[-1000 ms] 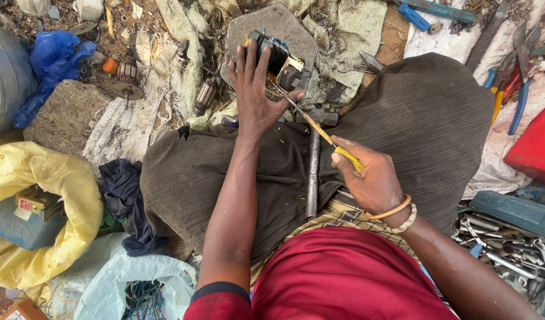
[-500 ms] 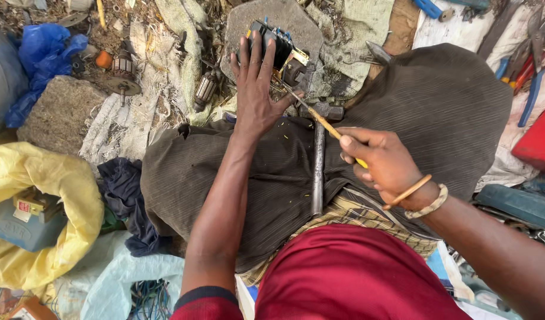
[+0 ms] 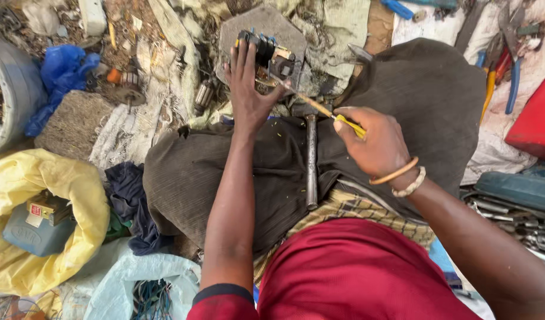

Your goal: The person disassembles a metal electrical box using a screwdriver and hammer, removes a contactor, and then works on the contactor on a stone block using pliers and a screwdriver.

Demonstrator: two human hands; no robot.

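The left hand [image 3: 249,89] stays pressed flat, fingers spread, on the small black and brass electrical part [image 3: 271,58] on the grey stone slab [image 3: 266,26] at upper centre. The right hand [image 3: 376,142], clenched around the yellow-handled screwdriver [image 3: 326,112], has drawn slightly down and right since the earlier frames. The tip still meets the part, so prying continues; the hammer [image 3: 311,157] lies untouched on the lap.

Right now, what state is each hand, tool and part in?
Left hand: pressed flat on the black electrical part, fingers spread.
Right hand: closed around the yellow-handled screwdriver.
Screwdriver: tilted, tip at the part.
Hammer: lying untouched on the lap.
Yellow sack: open, grey-blue box inside.
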